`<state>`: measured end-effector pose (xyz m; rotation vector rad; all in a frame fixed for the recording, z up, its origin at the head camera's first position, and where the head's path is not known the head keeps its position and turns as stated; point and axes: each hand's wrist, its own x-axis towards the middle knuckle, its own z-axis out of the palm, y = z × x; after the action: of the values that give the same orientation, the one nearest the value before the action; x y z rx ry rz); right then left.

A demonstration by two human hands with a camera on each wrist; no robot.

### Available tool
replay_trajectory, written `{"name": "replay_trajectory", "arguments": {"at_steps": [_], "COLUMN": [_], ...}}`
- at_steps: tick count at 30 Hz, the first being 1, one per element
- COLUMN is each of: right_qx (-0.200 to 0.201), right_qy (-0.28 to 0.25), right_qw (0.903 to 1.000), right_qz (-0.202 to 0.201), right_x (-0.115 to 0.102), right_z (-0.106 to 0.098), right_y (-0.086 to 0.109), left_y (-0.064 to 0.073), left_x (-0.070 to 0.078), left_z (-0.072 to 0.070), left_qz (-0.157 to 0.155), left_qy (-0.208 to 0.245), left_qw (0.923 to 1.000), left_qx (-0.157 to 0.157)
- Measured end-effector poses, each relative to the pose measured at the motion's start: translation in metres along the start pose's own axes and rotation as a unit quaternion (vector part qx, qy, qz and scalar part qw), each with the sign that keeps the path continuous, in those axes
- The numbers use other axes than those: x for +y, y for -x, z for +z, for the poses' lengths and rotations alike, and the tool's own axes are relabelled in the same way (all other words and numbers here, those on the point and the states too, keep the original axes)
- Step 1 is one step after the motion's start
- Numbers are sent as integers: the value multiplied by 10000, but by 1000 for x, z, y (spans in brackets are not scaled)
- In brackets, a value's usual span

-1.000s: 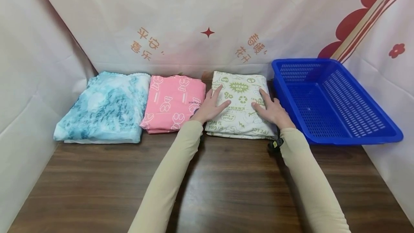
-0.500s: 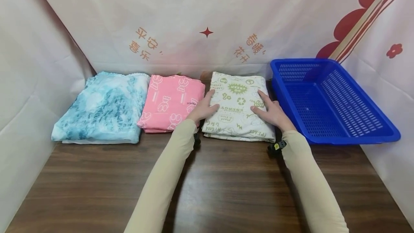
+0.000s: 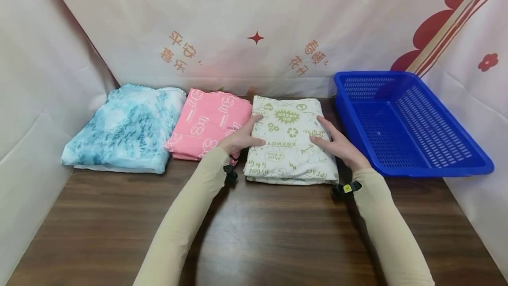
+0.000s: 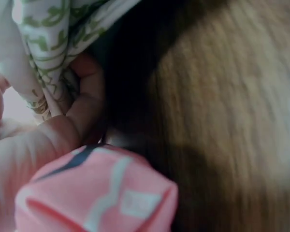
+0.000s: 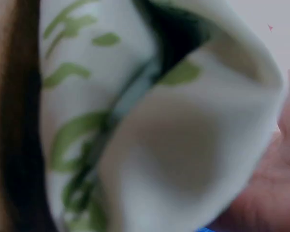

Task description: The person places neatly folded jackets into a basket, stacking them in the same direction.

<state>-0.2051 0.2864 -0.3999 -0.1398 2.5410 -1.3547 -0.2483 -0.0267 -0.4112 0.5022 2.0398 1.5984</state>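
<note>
A folded white cloth with green print [image 3: 291, 158] lies on the brown table, its lettering upside down in the head view. My left hand [image 3: 240, 138] holds its left side, thumb on the top face. In the left wrist view, a finger of that hand [image 4: 38, 140] curls in under the layered edge of the cloth [image 4: 43, 43]. At the opposite side my right hand [image 3: 339, 144] grips the cloth, thumb on top and the other fingers along the edge. Loose folds of the cloth [image 5: 174, 140] fill most of the right wrist view, hiding those fingers.
Left of the white cloth lies a folded pink cloth [image 3: 214, 118], partly behind my left hand. Farther left is a folded blue-and-white cloth [image 3: 127, 127]. A blue plastic basket [image 3: 432, 172] stands at the right, near my right hand. Printed fabric [image 3: 222, 8] hangs behind the table.
The white cloth has slid a little toward me and left. Both hands have shifted from spread on its top to its two sides, and its front edge is nearer.
</note>
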Motion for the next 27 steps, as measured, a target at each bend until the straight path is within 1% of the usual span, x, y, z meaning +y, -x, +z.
{"name": "replay_trajectory", "arguments": {"at_steps": [4,9,13,17,20,22,25,27], "right_qx": [133,293,373,464,493,457,413,436], "right_qy": [-13,-76,-214,-231,-239,-302,-338,-251], "right_qw": [9999,9992,9985,9975,9970,9969,9969,9969], "right_qz": [-68,-243,-347,-480,-555,-565,-570,-603], "right_x": [-1,-4,-16,-28,-36,-40,-46,-49], "right_z": [3,6,8,7,4,0,-7,-12], "right_y": [3,8,13,15,16,17,19,20], "left_y": [6,13,17,20,22,23,24,25], "left_x": [2,5,7,11,17,21,29,36], "left_z": [0,-4,-10,-15,-18,-19,-20,-19], "left_qz": [-57,40,123,283,329,305,327,345], "left_qy": [98,124,101,116,326,577,764,770], "left_qw": [9998,9993,9990,9981,9971,9962,9948,9944], "left_qx": [162,346,426,539,600,577,596,629]}}
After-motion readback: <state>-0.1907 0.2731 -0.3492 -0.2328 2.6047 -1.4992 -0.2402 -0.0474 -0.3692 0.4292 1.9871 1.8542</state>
